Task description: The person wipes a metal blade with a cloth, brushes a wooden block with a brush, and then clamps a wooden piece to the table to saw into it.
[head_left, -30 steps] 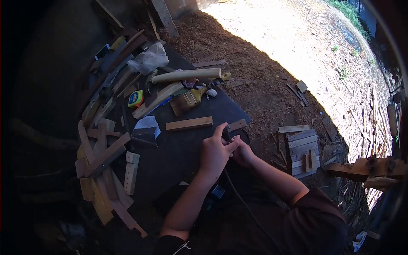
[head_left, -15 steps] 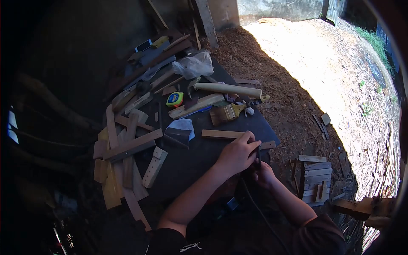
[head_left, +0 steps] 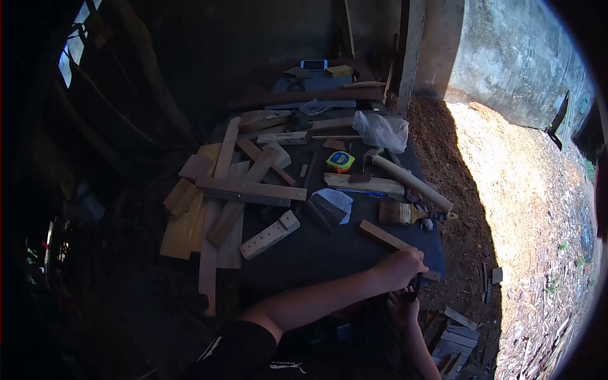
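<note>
My left hand [head_left: 399,269] lies closed over a narrow wooden strip [head_left: 384,234] at the table's near right corner. The strip's far end sticks out ahead of my knuckles, and its other end shows beyond my fingers. Just below, my right hand [head_left: 403,308] is closed, palm side partly visible, around a dark tool [head_left: 415,288] that sits close to my left fingertips. The tool's shape is mostly hidden by shadow and both hands. A wide paintbrush [head_left: 398,213] and a hammer [head_left: 411,182] lie beyond the strip.
Several wood pieces [head_left: 250,188] are heaped on the left of the dark table [head_left: 285,269]. A drilled block [head_left: 270,235], sandpaper [head_left: 325,213], a tape measure [head_left: 340,161] and a plastic bag [head_left: 382,131] lie further in. A phone [head_left: 314,64] rests at the back. Stacked slats [head_left: 457,342] sit on the ground.
My view has turned left and lifted, so the table appears shifted and rotated. Both hands stay together at the strip; the cord seen trailing from the dark tool is now lost in shadow.
</note>
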{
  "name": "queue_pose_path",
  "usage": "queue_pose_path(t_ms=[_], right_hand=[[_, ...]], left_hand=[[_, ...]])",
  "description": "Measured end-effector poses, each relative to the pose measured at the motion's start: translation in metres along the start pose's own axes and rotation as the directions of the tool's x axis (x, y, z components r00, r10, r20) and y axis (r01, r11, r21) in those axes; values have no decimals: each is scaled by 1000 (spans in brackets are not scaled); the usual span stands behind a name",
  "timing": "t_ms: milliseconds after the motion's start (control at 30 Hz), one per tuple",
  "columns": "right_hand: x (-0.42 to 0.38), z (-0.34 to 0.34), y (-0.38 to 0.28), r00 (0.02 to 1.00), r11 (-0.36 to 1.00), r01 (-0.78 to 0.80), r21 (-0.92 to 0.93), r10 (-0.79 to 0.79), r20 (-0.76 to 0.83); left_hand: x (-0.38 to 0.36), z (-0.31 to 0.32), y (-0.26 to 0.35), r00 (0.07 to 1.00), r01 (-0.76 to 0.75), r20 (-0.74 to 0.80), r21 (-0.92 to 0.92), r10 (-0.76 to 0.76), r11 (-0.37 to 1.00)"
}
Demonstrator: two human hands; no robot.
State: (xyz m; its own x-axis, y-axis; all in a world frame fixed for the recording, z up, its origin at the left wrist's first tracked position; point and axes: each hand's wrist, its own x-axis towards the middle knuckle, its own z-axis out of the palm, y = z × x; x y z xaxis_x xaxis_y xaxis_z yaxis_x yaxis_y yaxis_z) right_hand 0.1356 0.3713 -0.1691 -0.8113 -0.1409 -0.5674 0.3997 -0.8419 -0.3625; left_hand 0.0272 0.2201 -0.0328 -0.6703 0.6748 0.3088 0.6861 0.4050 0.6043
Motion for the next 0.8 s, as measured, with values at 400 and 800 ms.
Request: queue_pose_path(t_ms=[400,800], right_hand=[[56,-68,14,996,970,62,233,-74,43],[54,-27,32,969,978,106,182,-143,203]], left_hand=[[1,-1,6,999,-9,38,109,5,994],[0,7,5,998,7,53,155,-15,988]])
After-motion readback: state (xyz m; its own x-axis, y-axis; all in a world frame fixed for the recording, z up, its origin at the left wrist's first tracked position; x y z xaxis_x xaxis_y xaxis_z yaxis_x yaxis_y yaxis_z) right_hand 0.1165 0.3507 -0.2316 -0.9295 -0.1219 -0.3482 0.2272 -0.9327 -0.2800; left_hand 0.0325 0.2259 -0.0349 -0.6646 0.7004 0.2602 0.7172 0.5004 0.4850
